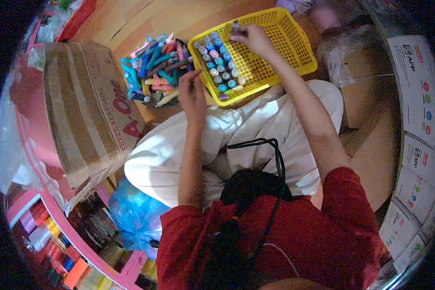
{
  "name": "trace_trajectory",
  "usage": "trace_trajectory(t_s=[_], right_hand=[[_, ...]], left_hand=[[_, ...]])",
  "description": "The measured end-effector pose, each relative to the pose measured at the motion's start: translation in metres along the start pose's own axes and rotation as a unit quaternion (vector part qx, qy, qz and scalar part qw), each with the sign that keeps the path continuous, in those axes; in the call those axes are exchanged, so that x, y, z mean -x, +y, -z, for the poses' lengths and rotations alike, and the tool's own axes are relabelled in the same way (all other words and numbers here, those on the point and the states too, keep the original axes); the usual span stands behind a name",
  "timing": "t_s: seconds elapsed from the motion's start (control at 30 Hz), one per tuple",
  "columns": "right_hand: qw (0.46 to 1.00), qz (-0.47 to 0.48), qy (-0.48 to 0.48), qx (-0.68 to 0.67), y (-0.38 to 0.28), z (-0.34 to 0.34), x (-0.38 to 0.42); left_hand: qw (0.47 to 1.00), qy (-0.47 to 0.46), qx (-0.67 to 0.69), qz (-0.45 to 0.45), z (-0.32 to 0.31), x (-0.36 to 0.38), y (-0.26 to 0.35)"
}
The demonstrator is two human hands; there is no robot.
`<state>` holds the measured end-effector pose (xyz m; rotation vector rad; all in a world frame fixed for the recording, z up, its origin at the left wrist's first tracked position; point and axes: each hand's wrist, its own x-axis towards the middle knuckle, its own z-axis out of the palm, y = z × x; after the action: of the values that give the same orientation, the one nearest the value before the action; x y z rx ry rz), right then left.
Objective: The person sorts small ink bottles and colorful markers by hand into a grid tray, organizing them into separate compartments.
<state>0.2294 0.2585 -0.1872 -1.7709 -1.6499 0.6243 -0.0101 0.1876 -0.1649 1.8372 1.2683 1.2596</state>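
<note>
A yellow plastic basket [302, 65] lies on the floor in front of my crossed legs. Several tubes with round caps [219, 61] stand upright in rows along its left side. Over the basket, my right hand [253, 39] pinches a dark greyish tube [235, 26] near the top of those rows. My left hand [193, 96] is beside the basket's lower left edge, fingers apart, with nothing visible in it. Left of it, a loose pile of multicoloured tubes [154, 67] lies on the floor.
A large cardboard box [82, 106] stands at the left. Below it are a blue plastic bag [135, 210] and a pink rack [77, 246] with ribbon spools. White printed boxes [413, 87] line the right side, beside clear plastic wrap [340, 58].
</note>
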Motion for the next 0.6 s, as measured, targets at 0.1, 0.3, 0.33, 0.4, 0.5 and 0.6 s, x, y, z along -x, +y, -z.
trace_trajectory(t_s=[0.1,0.3,0.33,0.4,0.5,0.6], right_hand=[[0.999,-0.006,-0.024,0.021,0.014,-0.023,-0.007],[0.998,0.046,0.019,0.026,0.025,-0.044,-0.004],[0.999,0.037,0.012,0.027,0.026,-0.046,-0.006],[0.998,0.028,0.008,0.05,0.024,-0.045,-0.006],[0.998,0.041,0.027,0.048,0.017,-0.041,-0.002],[0.998,0.05,0.03,0.034,0.02,-0.045,-0.003]], left_hand=[[1.0,-0.006,-0.008,0.013,0.0,-0.002,-0.002],[1.0,-0.018,-0.016,0.002,-0.006,-0.002,0.001],[0.999,-0.021,-0.025,0.0,-0.007,-0.002,0.002],[0.999,-0.018,-0.029,0.012,-0.006,-0.003,0.003],[0.999,-0.012,-0.025,0.018,-0.006,-0.002,-0.001],[1.0,-0.006,-0.02,0.021,-0.006,-0.003,-0.001]])
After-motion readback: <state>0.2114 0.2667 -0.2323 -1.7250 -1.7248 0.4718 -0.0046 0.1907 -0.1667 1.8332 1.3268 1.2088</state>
